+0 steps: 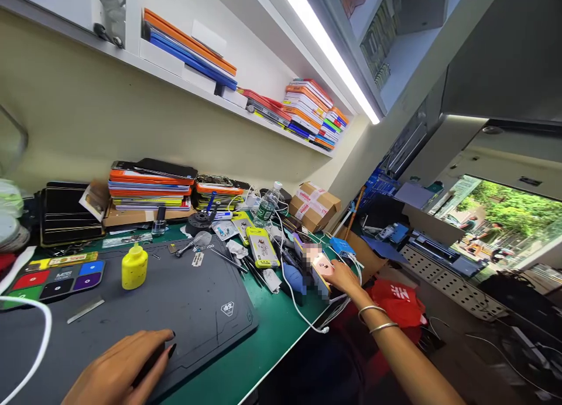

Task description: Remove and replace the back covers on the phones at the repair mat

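My left hand rests at the near edge of the dark grey work mat, fingers curled together over a thin dark object that I cannot identify. My right hand reaches out to the right end of the green bench, its fingers around a pink phone lying among white cables. Two bangles sit on that wrist.
A yellow bottle stands on the mat beside a colour-blocked tray. Stacks of phone cases, a water bottle, a cardboard box and loose tools crowd the back. A red bag lies right.
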`<control>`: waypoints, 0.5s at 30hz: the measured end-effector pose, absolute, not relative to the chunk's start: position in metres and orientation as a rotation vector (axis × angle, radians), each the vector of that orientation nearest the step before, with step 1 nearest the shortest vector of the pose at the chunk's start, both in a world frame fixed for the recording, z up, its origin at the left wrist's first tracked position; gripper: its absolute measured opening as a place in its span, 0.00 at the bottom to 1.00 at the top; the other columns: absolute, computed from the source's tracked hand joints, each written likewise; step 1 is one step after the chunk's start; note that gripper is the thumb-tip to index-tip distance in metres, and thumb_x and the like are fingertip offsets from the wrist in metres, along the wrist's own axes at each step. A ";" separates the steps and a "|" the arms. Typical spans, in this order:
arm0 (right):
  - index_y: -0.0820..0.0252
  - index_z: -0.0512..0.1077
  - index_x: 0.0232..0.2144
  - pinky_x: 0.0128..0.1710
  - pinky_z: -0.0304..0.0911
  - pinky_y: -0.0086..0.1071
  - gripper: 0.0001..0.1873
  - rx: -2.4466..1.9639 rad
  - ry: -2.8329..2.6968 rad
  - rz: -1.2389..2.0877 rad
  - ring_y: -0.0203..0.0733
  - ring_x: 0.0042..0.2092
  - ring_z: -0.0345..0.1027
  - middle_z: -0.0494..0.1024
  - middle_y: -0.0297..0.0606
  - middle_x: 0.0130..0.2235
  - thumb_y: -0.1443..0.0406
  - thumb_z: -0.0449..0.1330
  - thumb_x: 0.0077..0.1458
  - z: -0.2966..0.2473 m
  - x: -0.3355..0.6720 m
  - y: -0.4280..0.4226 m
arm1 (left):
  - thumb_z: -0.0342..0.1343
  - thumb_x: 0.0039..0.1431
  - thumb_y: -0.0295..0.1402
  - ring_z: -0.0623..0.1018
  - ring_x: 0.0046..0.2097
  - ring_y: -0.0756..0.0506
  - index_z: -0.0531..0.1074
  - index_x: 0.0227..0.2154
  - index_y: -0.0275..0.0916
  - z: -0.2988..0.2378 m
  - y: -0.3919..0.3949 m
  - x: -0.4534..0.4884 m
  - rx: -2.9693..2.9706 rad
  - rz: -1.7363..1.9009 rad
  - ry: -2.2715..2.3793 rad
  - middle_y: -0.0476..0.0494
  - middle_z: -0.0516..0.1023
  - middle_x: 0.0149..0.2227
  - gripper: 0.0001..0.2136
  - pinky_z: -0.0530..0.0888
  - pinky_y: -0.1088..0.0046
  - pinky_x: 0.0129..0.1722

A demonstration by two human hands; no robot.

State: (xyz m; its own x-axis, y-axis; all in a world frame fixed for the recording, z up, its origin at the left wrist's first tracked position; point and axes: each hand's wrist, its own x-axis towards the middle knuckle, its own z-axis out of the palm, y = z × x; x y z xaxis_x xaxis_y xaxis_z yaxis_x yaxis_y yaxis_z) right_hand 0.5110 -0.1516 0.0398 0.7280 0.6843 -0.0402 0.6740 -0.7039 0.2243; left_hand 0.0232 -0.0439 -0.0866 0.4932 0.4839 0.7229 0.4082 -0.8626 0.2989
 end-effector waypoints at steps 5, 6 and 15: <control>0.65 0.69 0.44 0.44 0.67 0.42 0.19 2.757 1.069 0.134 0.45 0.44 0.70 0.74 0.44 0.45 0.55 0.58 0.58 0.042 0.503 -0.144 | 0.52 0.59 0.45 0.82 0.36 0.49 0.72 0.40 0.48 -0.075 -0.047 0.025 2.637 1.325 0.791 0.53 0.82 0.35 0.11 0.77 0.80 0.37; 0.66 0.69 0.44 0.44 0.66 0.42 0.20 2.768 1.068 0.156 0.48 0.45 0.70 0.74 0.46 0.45 0.55 0.60 0.56 0.043 0.500 -0.143 | 0.51 0.59 0.45 0.82 0.36 0.49 0.72 0.40 0.48 -0.074 -0.048 0.024 2.634 1.316 0.810 0.54 0.82 0.35 0.11 0.78 0.79 0.37; 0.66 0.67 0.47 0.42 0.67 0.41 0.23 2.950 1.069 0.112 0.46 0.43 0.70 0.73 0.46 0.44 0.54 0.61 0.56 0.052 0.502 -0.139 | 0.49 0.61 0.43 0.81 0.35 0.50 0.70 0.40 0.49 -0.068 -0.052 0.024 2.633 1.264 0.816 0.56 0.81 0.34 0.10 0.77 0.79 0.35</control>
